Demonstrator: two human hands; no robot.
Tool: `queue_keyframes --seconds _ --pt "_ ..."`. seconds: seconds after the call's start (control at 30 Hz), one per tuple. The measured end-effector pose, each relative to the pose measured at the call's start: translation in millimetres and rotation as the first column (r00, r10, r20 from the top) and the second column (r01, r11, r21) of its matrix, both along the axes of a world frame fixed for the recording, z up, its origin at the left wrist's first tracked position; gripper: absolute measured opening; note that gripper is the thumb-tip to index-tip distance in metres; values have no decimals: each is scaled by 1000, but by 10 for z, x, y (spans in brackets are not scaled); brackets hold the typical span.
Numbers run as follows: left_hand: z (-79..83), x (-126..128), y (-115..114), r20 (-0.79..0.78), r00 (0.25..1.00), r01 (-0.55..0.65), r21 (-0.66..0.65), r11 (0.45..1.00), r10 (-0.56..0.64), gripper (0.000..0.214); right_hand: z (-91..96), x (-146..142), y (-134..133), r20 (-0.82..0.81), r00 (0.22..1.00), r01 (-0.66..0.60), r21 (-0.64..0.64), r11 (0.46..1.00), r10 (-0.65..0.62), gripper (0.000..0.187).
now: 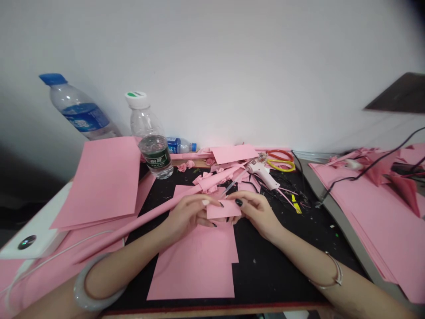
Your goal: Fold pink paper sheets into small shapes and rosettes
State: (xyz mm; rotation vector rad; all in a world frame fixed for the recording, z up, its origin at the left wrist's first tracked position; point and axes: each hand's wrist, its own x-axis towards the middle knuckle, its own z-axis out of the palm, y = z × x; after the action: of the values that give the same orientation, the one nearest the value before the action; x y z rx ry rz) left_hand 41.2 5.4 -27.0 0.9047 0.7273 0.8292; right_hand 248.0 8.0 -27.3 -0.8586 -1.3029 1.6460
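Both hands meet over the middle of the black mat [265,261]. My left hand [189,215] and my right hand [255,210] pinch a small pink paper strip [223,209] between thumbs and fingers, one at each end. Under the hands lies a larger pink sheet [199,261] with a notched right edge. A long rolled pink paper tube [146,219] runs diagonally from the left under my left hand. A white glue gun [262,172] lies just behind the hands among pink scraps [212,177].
A stack of pink sheets [102,181] leans at left beside three water bottles [151,137]. Red and yellow rings [280,160] sit at the back. Black cables [358,175] cross more pink paper [375,221] on the right. A white device [33,235] lies at far left.
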Motion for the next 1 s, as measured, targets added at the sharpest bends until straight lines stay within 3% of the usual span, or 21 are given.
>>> queue_keyframes --seconds 0.13,0.27,0.53,1.0 --pt "81 56 -28 -243 969 -27 57 998 40 24 -2 -40 -9 115 993 25 16 1000 -26 24" --pt "111 75 -33 -248 969 6 50 999 7 34 -2 -43 -17 141 990 29 -17 999 -26 22" --pt "56 47 -9 -224 974 -3 66 998 17 33 30 -45 -17 139 990 40 -36 999 -34 23" --pt "88 84 -35 -328 941 -63 85 994 88 36 40 -63 -41 172 984 56 -39 998 -49 26"
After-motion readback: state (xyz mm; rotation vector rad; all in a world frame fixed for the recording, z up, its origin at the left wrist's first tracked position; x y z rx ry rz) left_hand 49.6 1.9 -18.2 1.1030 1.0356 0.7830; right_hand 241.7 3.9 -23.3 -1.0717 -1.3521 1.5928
